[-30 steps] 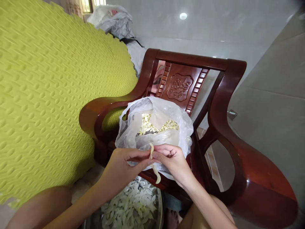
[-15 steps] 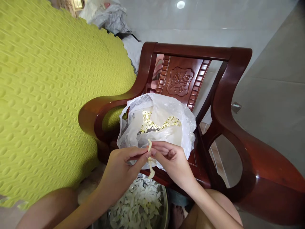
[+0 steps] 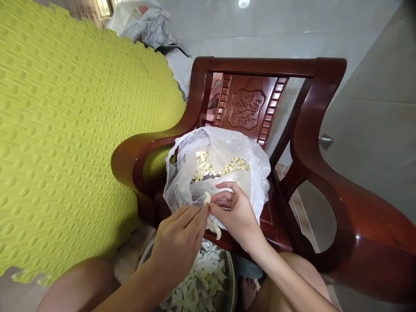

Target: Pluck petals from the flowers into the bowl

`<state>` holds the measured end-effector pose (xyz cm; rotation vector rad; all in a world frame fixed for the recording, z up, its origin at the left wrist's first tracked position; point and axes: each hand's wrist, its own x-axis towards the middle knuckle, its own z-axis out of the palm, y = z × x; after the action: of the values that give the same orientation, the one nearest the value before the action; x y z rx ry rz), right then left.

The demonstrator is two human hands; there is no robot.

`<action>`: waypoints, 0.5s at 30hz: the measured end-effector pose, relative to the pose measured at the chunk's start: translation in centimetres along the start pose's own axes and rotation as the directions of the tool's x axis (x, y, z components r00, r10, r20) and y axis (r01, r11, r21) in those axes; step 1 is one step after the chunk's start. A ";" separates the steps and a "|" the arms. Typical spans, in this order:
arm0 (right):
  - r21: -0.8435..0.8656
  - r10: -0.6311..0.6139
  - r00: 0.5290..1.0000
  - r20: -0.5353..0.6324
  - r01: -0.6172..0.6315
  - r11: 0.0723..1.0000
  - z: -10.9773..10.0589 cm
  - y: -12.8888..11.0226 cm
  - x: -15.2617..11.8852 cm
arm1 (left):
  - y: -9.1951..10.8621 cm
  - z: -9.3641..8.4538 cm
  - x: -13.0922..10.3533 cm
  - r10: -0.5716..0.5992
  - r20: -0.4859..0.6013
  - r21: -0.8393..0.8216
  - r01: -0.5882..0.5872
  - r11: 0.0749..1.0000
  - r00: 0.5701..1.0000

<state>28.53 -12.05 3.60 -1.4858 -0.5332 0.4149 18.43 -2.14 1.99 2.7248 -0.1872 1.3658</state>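
Observation:
In front of the bag, my left hand [image 3: 182, 238] and my right hand [image 3: 237, 212] meet with their fingertips closed. Pinched between them is a pale, curved flower piece [image 3: 214, 228], whose thin petal-like ends stick out above and below the fingers. A little apart from the thumb are the other fingers of my right hand. Behind my hands a white plastic bag [image 3: 260, 154] stands wide open, with small yellowish-white bits [image 3: 236, 164] inside. Below them a metal basin [image 3: 232, 277] holds many pale petals [image 3: 203, 281], partly hidden by my left arm.
The bag rests on a dark red carved wooden chair [image 3: 328, 164] with broad curved arms. A yellow textured foam mat [image 3: 71, 130] rises along the left. More plastic bags [image 3: 143, 21] sit at the back, by the grey tiled wall [image 3: 253, 34]. My knees flank the basin.
My left hand has turned, so its back now faces up over the fingertips. The fingers of my right hand have spread somewhat. The pale flower piece has tilted between them.

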 end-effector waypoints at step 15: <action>0.209 -0.085 0.996 -0.006 0.084 0.974 -0.3 0.4 0.6 | -0.2 0.3 0.8 -0.590 0.136 -0.322 0.599 0.733 0.796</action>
<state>29.24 -11.96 3.30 -1.2561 -0.5368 0.3941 19.16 -1.99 2.46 2.2041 0.3852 0.9890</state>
